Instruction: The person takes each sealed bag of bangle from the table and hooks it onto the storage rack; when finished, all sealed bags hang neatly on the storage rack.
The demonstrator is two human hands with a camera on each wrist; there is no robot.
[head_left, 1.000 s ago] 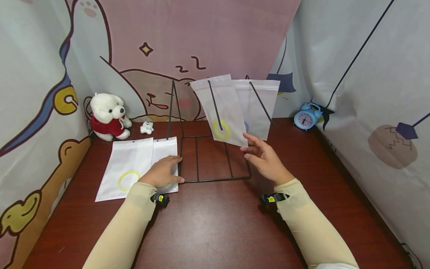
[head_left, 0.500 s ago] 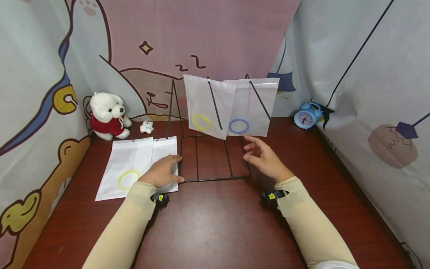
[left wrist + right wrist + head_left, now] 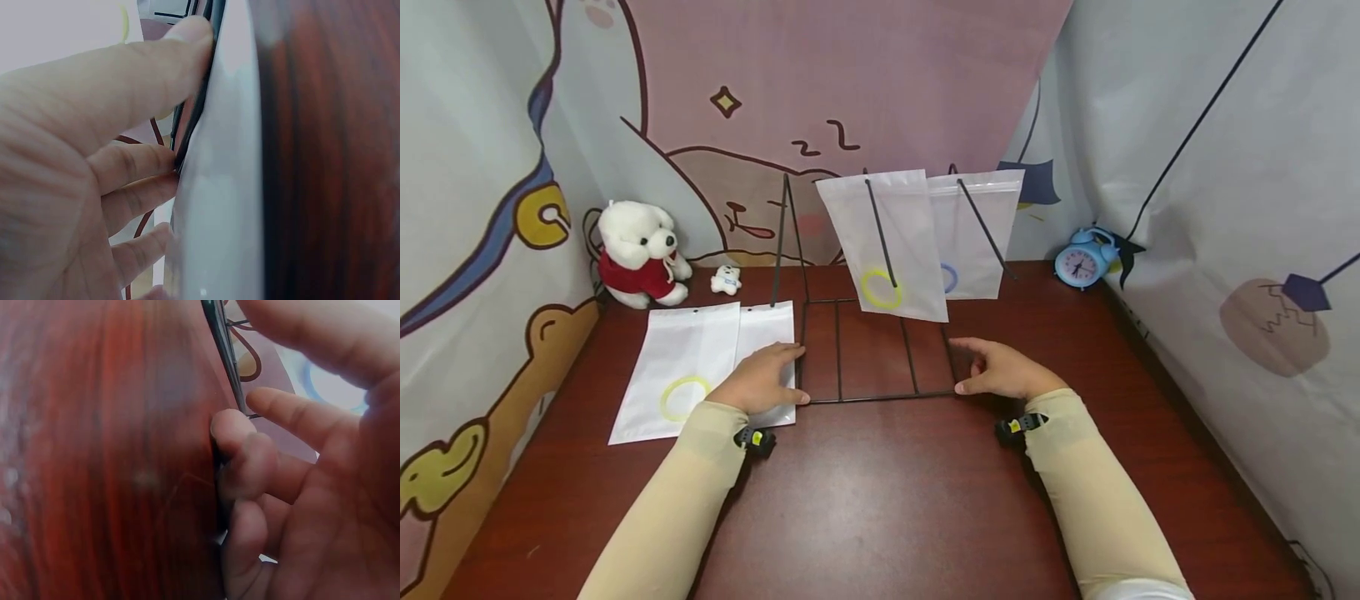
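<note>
A black wire rack [image 3: 880,398] lies flat on the table, with slanted rods rising at its back. On its middle rod hangs a white zip bag with a yellow ring [image 3: 898,221], tilted. Another white zip bag with a blue ring [image 3: 981,221] hangs on the right rod, partly covered by the first. My left hand [image 3: 760,379] rests at the rack's left edge, over two flat white bags [image 3: 700,342]; thumb and fingertips touch the wire in the left wrist view. At the right edge is my right hand [image 3: 1011,371], index finger extended, other fingers bent, thumb by the front corner.
A white plush bear [image 3: 636,250] in red sits at the back left, beside a tiny white bear figure [image 3: 726,281]. The blue alarm clock [image 3: 1084,260] stands at the back right. Printed cloth walls enclose the dark red wooden table [image 3: 880,500].
My right hand has left the lower corner of the yellow-ring bag and come down to the rack's right edge. The bag has swung left and back. My left hand has stayed in place.
</note>
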